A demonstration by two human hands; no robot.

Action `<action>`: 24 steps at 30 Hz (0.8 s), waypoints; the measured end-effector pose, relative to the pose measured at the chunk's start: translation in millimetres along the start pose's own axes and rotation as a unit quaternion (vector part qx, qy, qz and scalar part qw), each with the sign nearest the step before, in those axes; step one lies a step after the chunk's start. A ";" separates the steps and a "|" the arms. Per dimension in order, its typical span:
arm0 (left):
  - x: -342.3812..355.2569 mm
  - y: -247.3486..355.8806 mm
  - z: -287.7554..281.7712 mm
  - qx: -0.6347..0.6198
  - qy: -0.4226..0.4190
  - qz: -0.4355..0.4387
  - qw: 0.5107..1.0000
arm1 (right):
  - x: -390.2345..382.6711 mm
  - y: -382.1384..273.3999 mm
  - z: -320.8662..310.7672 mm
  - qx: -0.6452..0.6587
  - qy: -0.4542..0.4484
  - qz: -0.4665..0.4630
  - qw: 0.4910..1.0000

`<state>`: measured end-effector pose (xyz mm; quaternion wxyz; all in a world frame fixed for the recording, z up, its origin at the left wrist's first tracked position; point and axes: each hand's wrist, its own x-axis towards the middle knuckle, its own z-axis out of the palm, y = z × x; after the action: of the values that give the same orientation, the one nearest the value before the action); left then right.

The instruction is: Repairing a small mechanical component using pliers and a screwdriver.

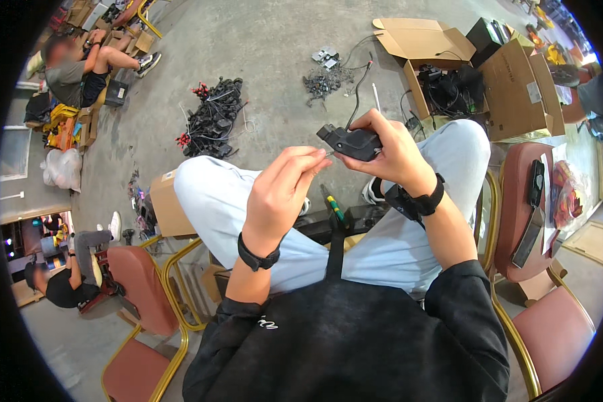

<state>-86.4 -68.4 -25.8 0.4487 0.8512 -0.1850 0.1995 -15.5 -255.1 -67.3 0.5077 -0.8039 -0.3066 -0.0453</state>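
Observation:
My right hand (pixel 403 153) is closed around a black plastic device (pixel 356 143), held above my lap between my knees. A dark cable (pixel 358 94) rises from the device and curves away toward the far side. Close against the device's left end, my left hand (pixel 280 182) has its fingertips pinched together. Something small and thin seems to be between them, too small to name. Below the hands, a screwdriver with a green and yellow handle (pixel 336 208) lies between my legs, next to a dark object (pixel 365 218) partly hidden by my legs.
Beyond my left knee lies a heap of black parts with wires (pixel 216 115). Small metal pieces (pixel 323 84) are scattered farther off. An open cardboard box (pixel 419 87) holds black cables at the right. Chairs (pixel 137 285) flank me; two people (pixel 70 70) sit at the left.

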 end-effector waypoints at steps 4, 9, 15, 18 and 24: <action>-0.3 0.0 4.1 0.045 -0.002 0.004 0.999 | 0.2 2.3 2.0 -0.020 -0.007 -0.027 0.999; -0.8 -2.4 6.8 0.069 -0.003 0.012 0.998 | 0.1 5.5 6.3 -0.036 0.004 -0.059 0.998; -2.1 -8.6 13.9 0.113 -0.051 0.004 0.992 | -1.7 6.8 6.8 -0.044 -0.028 -0.040 0.998; -1.3 -8.2 16.4 0.124 -0.028 -0.007 0.992 | 0.1 4.6 8.2 0.006 -0.032 0.019 0.999; 2.1 -6.7 9.6 0.231 -0.070 -0.024 0.970 | 7.8 1.8 10.8 0.182 -0.052 0.175 0.966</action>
<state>-79.7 -73.2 -34.4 0.2302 0.9481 -0.1441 0.1654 -10.8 -243.1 -70.9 0.6290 -0.7401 -0.1907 0.1425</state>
